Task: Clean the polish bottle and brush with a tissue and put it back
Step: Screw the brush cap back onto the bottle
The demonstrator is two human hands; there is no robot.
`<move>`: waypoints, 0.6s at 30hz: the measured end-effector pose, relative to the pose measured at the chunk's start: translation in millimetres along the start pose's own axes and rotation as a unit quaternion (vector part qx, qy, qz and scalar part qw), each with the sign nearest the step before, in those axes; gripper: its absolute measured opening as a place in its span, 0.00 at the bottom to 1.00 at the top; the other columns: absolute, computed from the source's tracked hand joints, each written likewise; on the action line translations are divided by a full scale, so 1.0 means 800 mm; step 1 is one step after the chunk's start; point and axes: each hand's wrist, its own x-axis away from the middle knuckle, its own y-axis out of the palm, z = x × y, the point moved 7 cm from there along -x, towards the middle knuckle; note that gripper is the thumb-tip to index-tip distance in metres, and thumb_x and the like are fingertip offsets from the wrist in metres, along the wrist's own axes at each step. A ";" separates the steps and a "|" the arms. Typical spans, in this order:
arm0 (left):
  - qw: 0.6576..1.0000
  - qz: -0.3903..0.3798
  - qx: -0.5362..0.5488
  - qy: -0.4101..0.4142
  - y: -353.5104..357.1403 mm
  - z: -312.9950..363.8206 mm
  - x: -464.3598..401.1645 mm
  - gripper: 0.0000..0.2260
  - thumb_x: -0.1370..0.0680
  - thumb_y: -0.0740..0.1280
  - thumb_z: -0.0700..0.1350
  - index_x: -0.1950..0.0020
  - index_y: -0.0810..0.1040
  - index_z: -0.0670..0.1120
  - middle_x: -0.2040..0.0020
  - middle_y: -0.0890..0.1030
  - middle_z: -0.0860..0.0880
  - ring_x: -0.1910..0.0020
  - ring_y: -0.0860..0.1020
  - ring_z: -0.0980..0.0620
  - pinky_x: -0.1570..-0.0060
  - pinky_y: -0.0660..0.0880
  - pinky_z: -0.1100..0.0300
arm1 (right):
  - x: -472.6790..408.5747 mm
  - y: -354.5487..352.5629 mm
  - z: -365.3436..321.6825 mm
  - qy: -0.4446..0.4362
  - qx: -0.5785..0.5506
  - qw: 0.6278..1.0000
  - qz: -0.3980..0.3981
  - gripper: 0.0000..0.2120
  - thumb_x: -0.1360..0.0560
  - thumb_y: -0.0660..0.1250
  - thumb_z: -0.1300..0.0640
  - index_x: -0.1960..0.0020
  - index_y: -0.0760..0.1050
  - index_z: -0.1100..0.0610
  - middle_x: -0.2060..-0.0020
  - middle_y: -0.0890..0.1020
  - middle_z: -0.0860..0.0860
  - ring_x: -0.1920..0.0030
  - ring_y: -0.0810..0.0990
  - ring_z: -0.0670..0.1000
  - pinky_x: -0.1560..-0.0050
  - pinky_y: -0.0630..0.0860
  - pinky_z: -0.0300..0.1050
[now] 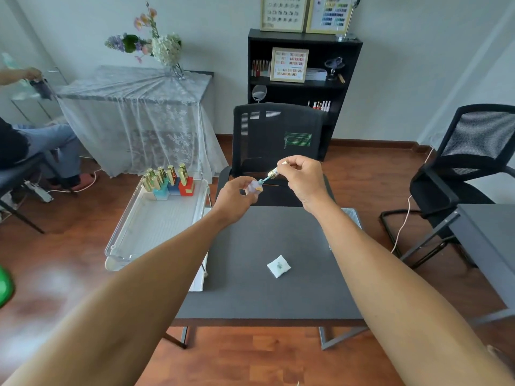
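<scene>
My left hand (237,197) grips a small pale lilac polish bottle (255,188) above the far edge of the dark table (250,296). My right hand (302,178) pinches the gold cap of the brush (274,172). The brush's teal stem points down-left, with its tip at the bottle's neck. A folded white tissue (278,266) with a greenish stain lies on the table, nearer to me and apart from both hands.
A clear tray (139,232) on the left holds several gold-capped polish bottles (170,181) at its far end. A black chair (276,140) stands behind the table, another chair (468,162) at the right. A seated person (33,146) is at far left.
</scene>
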 end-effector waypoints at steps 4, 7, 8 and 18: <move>1.000 -0.006 0.005 -0.002 0.002 0.004 0.000 0.13 0.18 0.72 0.46 0.33 0.81 0.51 0.41 0.81 0.52 0.46 0.81 0.48 0.44 0.82 0.51 | 0.003 0.002 -0.001 -0.002 0.015 1.000 -0.003 0.05 0.27 0.73 0.61 0.59 0.86 0.53 0.74 0.79 0.39 0.74 0.73 0.39 0.73 0.68 0.29; 1.000 -0.011 -0.001 0.002 0.005 0.011 -0.002 0.13 0.18 0.72 0.46 0.33 0.81 0.51 0.40 0.82 0.51 0.47 0.81 0.50 0.44 0.81 0.51 | 0.007 0.007 0.000 0.003 0.031 0.999 -0.023 0.06 0.27 0.73 0.61 0.60 0.85 0.52 0.74 0.79 0.39 0.73 0.73 0.40 0.71 0.69 0.32; 1.000 -0.013 -0.004 0.004 0.005 0.014 -0.002 0.12 0.18 0.72 0.45 0.34 0.82 0.51 0.40 0.82 0.51 0.47 0.81 0.51 0.44 0.80 0.52 | 0.008 0.007 0.001 0.007 0.033 0.999 -0.029 0.06 0.27 0.73 0.61 0.60 0.85 0.51 0.74 0.79 0.39 0.73 0.73 0.40 0.71 0.69 0.32; 0.999 -0.032 -0.014 0.012 0.010 0.025 0.002 0.12 0.16 0.70 0.43 0.33 0.82 0.48 0.40 0.83 0.47 0.42 0.81 0.45 0.42 0.80 0.49 | 0.007 -0.007 0.000 0.057 0.140 0.988 -0.028 0.15 0.25 0.75 0.49 0.61 0.83 0.61 0.72 0.82 0.51 0.76 0.75 0.42 0.71 0.71 0.37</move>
